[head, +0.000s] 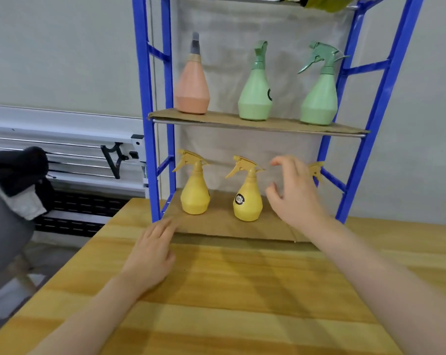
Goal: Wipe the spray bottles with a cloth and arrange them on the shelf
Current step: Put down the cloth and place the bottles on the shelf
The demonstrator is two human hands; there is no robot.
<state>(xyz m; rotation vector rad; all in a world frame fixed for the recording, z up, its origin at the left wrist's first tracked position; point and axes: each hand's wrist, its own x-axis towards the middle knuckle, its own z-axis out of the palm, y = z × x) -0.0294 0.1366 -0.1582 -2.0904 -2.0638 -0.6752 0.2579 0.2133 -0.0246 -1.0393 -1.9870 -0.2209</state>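
Left hand [152,254] lies flat on the wooden tabletop [242,290], fingers straight, tips touching the cardboard liner [216,226]. Right hand [293,193] hovers spread and empty before a third yellow spray bottle [316,170], mostly hidden behind it. Two yellow spray bottles [194,196] stand on the bottom level of the blue shelf [150,124]; one carries a round black label [239,199], unreadable. Above stand a pink bottle [192,85] and two green spray bottles [255,96]. Dark clothing [19,170] sits left.

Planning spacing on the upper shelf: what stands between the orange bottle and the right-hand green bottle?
One green spray bottle, standing upright between them, seen in the head view.
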